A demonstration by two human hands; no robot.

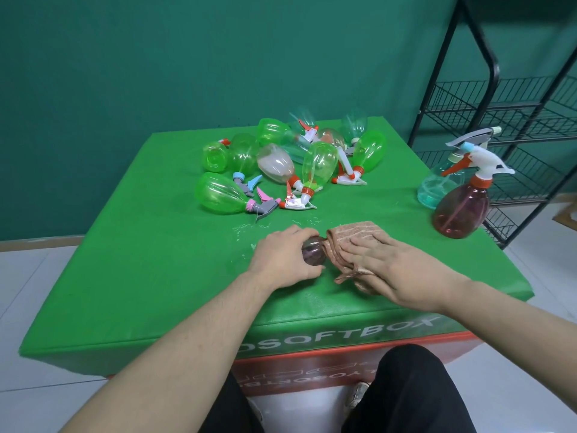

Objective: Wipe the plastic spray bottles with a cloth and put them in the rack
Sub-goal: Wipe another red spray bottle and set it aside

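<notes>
Purple plastic shows between the two hands near the front edge of the green padded box [140,276]: a small purple spray bottle [313,252] lies on its side there, and the wiping step is under way. The left hand [285,257] closes its fingers around the bottle's base end and pins it to the box top. The right hand [387,270] lies flat, fingers spread open, pressing a brown ribbed cloth [346,245] over the rest of the bottle, so the neck and trigger are hidden and their state cannot be told.

A heap of green and clear spray bottles [281,164] lies tumbled toward the back edge, apparently not yet wiped. Two bottles stand upright at the right edge, a dark red spray bottle [462,207] in front and a pale blue spray bottle [434,189] just behind it, touching or nearly so. The black wire rack [515,114] stands on the floor off the right side; the shelves in view look bare.

By this reckoning the task is early. The next move likely calls for rubbing the cloth along the body while the left hand turns the bottle, then lifting it clear and reaching rightward over the two standing bottles, which a careless sweep could knock over.
</notes>
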